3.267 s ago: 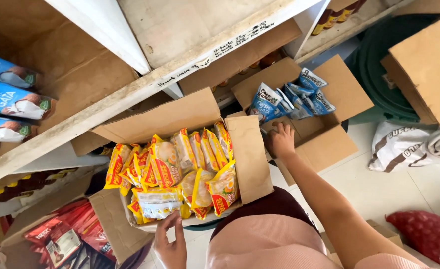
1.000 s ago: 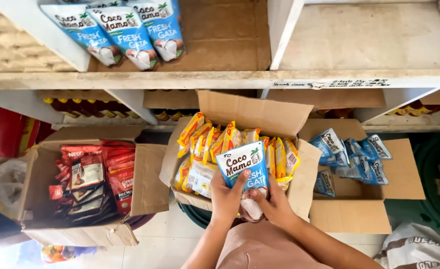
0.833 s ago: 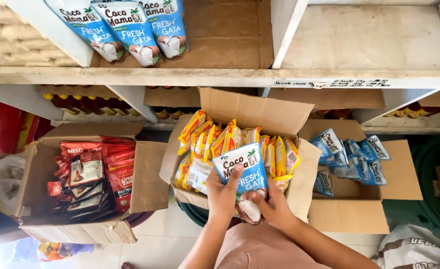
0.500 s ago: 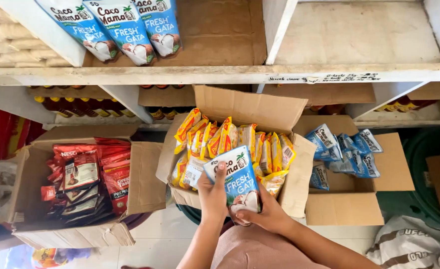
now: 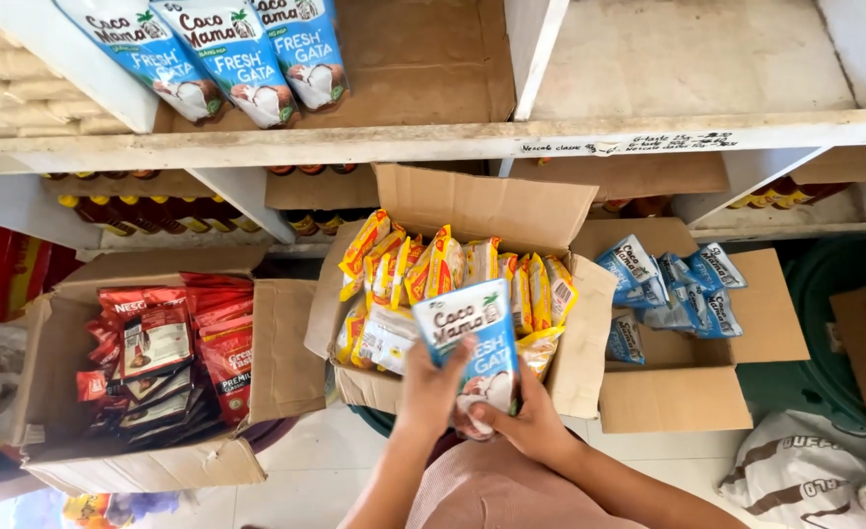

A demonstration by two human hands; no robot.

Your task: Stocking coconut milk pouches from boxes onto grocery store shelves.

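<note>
Both of my hands hold one blue and white pouch (image 5: pixel 477 343) upright above the middle cardboard box (image 5: pixel 492 211). My left hand (image 5: pixel 431 387) grips its left edge and my right hand (image 5: pixel 526 421) holds its lower right corner. The box under it is packed with yellow and orange packets (image 5: pixel 433 269). Three matching blue pouches (image 5: pixel 227 59) lie on the wooden shelf (image 5: pixel 433 137) above.
A box with red and dark sachets (image 5: pixel 163 353) stands at the left, and an open box with several small blue pouches (image 5: pixel 673 289) at the right. Bottles (image 5: pixel 148 211) line the lower shelf. A white sack (image 5: pixel 825 470) lies at the bottom right.
Earlier my hands were apart at the boxes without the pouch. Over the last second both hands have held the pouch, which has drifted slightly lower and left over the box.
</note>
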